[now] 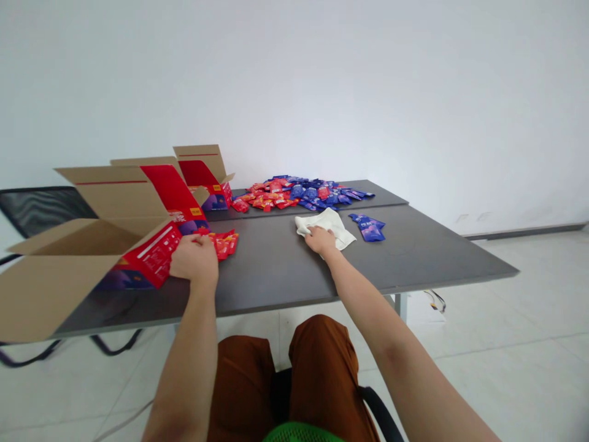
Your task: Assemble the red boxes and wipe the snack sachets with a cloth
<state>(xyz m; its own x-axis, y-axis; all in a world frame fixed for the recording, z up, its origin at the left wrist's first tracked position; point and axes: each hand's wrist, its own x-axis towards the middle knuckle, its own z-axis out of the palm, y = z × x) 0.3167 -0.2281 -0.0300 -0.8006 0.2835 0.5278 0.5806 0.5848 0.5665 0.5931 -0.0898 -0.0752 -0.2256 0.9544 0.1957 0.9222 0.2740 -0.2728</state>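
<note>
The right hand [321, 240] grasps the white fabric cloth [339, 229] mid-frame, likely light, limp, best gathered centrally; the left hand [192, 259], left-of-centre, is clenched, contents unclear.

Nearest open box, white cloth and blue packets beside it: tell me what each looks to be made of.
Nearest open box: cardboard, matte brown inside, printed red and purple outside, with stiff folded flaps.
White cloth under the right hand: soft matte fabric, by its loose folds; fibre unclear.
Blue packets: probably thin plastic or foil film, slightly shiny and creased.
</note>
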